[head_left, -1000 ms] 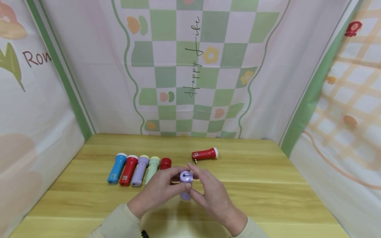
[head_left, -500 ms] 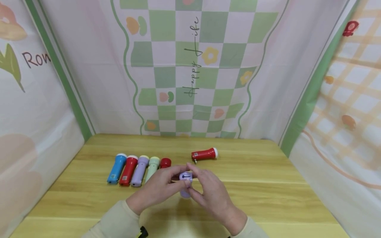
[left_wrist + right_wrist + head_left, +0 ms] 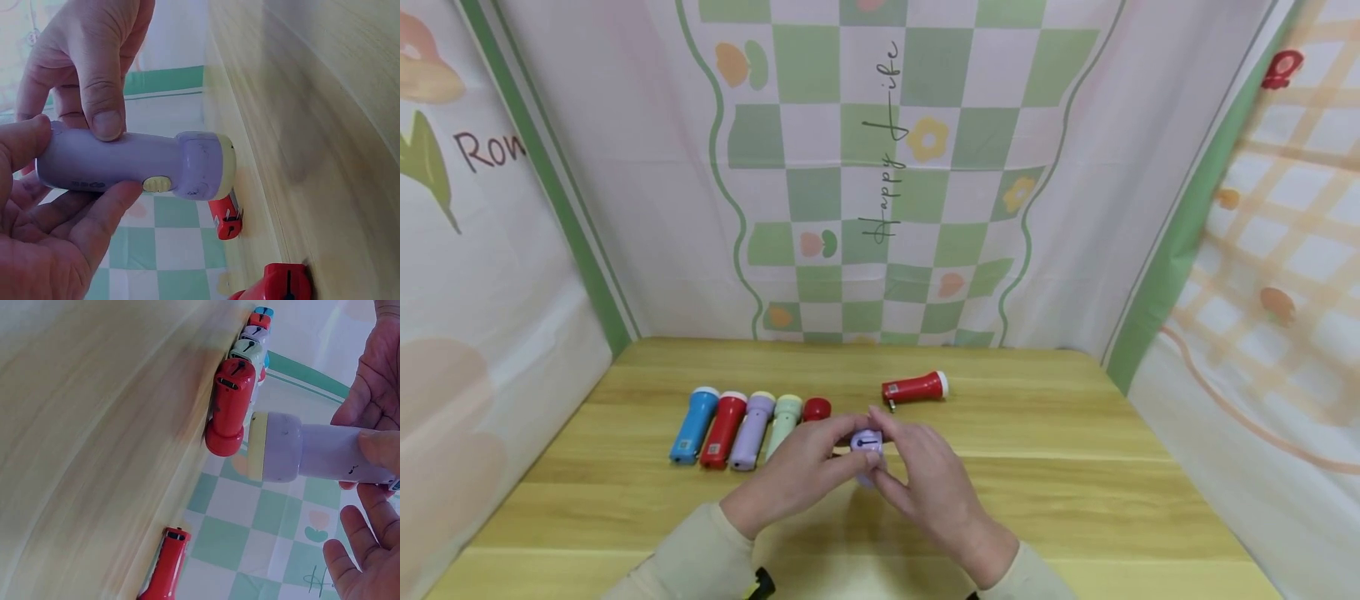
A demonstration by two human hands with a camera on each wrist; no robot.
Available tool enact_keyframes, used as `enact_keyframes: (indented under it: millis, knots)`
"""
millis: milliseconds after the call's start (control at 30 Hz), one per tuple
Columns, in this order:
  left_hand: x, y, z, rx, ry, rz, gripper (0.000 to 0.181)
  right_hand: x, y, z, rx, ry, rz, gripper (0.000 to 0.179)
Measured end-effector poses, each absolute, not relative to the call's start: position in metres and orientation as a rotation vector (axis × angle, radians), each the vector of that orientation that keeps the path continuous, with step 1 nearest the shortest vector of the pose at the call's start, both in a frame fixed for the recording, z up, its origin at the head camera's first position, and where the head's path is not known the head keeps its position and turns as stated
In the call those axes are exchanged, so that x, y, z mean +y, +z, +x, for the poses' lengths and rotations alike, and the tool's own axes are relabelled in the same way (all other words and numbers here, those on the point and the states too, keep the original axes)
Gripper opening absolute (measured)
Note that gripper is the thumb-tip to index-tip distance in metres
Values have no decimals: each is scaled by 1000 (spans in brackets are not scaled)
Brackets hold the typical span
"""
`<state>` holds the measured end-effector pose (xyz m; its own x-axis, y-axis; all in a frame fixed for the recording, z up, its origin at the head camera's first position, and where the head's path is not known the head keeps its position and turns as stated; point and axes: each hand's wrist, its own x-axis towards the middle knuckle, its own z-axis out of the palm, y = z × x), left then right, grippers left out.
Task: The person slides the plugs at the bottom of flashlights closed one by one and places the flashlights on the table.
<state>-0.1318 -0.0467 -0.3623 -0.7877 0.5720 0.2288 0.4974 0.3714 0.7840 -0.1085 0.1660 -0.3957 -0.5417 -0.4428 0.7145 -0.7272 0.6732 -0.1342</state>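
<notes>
A purple flashlight with a cream lens ring and a cream slide switch is held above the table, lens end down and slotted tail end up. My left hand holds its barrel from the left, thumb at the tail end in the head view. On the other side, my right hand pinches it with the thumb on the barrel. Several of the right hand's fingers reach out straight in the right wrist view. The flashlight's lens end is apart from the tabletop.
Left on the wooden table lie blue, red, purple and pale green flashlights in a row, with another red one partly behind my left hand. A red flashlight with a metal prong lies farther back.
The held flashlight's lower end has drawn back under the tail, so it looks more upright. Both hands keep hold and shift only slightly. The other flashlights stay put.
</notes>
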Motion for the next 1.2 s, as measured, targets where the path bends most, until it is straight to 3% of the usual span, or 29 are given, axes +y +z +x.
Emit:
enact_keyframes:
  millis: [233,567,767,1033,1200]
  knots:
    - [-47,-365,-140,2631,1475,1033,35,169,-396,-112,-2184,498,875,91]
    - [-44,-369,-153,2877,1272,1028,32,174,-397,-110,-2236,425,768,90]
    - [-37,-379,-156,3015,985,1177,32,176,-400,-109,-2285,388,706,89]
    - [-28,-397,-157,3084,762,1417,18,179,-404,-108,-2292,379,679,95]
    - [-26,-408,-158,3103,622,1450,19,179,-403,-107,-2320,350,664,99]
